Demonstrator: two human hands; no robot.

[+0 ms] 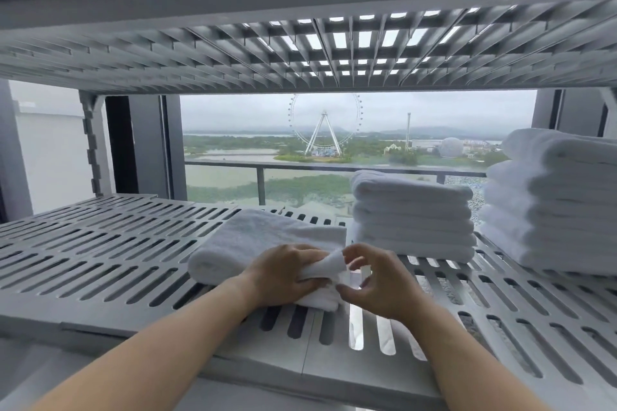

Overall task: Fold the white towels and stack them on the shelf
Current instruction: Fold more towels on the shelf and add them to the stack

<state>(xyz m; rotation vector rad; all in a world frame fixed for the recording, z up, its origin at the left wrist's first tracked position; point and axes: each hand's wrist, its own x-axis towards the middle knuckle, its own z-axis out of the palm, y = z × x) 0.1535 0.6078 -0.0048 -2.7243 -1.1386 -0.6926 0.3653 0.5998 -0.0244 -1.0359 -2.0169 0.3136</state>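
A folded white terry towel [267, 243] lay near the front edge of the grey slotted plastic shelf [100, 243]. The left hand [283, 274] pinched its corner; the right hand [377, 280] hovered beside, fingers spread.

1. You have no readable text, label, brand or number anywhere in view.
2. Your towels [267, 243] show plain white cloth, with no tag or print.
3. Your shelf [100, 243] carries no markings.
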